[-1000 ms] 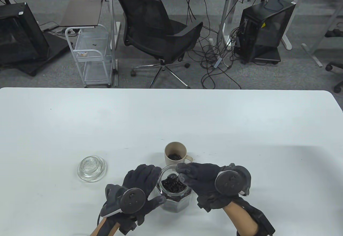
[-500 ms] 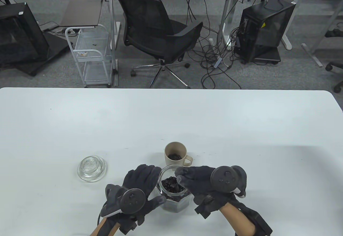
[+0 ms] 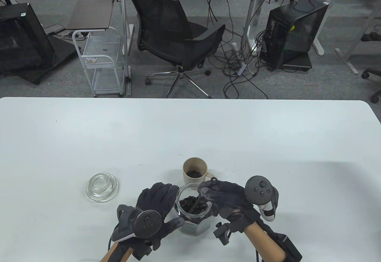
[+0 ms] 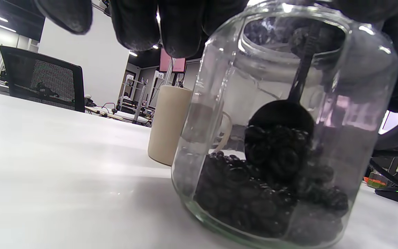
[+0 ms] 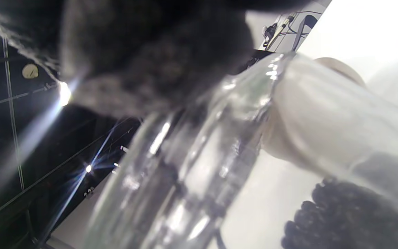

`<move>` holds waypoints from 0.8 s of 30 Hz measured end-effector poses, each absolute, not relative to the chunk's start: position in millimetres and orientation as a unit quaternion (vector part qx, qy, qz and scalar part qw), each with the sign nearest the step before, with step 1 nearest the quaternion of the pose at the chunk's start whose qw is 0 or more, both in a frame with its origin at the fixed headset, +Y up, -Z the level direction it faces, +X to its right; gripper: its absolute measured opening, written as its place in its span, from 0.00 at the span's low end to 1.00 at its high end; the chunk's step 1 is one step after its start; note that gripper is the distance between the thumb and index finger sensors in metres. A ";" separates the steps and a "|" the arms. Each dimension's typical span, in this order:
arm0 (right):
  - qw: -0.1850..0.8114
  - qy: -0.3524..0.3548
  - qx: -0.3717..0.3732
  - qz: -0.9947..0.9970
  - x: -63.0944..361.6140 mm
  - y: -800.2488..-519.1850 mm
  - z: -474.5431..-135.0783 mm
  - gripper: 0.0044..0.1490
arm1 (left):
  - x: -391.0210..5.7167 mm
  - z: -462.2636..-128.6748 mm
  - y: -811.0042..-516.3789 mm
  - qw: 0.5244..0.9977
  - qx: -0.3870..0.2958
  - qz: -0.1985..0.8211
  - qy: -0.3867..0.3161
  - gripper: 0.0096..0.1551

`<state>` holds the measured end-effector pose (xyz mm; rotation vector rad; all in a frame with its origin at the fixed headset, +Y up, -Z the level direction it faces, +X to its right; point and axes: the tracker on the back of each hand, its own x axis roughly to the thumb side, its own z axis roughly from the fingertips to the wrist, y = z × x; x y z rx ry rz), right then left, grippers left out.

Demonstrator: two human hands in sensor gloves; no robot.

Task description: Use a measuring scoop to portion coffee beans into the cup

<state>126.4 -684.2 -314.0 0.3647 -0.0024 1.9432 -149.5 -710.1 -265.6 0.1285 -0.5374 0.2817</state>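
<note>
An open glass jar (image 3: 195, 214) (image 4: 275, 138) (image 5: 219, 155) of dark coffee beans (image 3: 190, 204) (image 4: 271, 197) stands near the table's front edge. My left hand (image 3: 157, 208) wraps its left side. My right hand (image 3: 223, 198) pinches the black measuring scoop (image 3: 198, 199) by its handle, whose ringed end pokes up behind the fingers. The scoop's bowl (image 4: 282, 119) is down in the beans. Behind the jar stands a beige cup (image 3: 195, 171) (image 4: 169, 124) with some beans at its bottom.
The jar's glass lid (image 3: 101, 187) lies on the white table (image 3: 190, 137) to the left of my left hand. An office chair, a wire cart and desks stand on the floor beyond the far edge.
My right hand rolled so its tracker now faces up and right, and the scoop's handle tipped steeper as its bowl dug into the beans. The left hand and jar stayed put.
</note>
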 end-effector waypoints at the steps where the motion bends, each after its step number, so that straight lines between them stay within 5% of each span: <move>1: 0.557 0.000 0.145 0.818 127.5 -684.8 -313.8 0.26 | -149.6 -265.6 -710.0 0.952 0.063 0.138 -0.264 0.56; 10: 0.626 -0.009 0.083 0.776 144.3 -685.7 -316.9 0.26 | -149.7 -265.0 -710.3 0.952 0.063 0.139 -0.266 0.56; 24: 0.749 0.079 -0.036 0.657 173.5 -728.3 -340.3 0.26 | -149.5 -264.3 -710.3 0.952 0.062 0.139 -0.267 0.56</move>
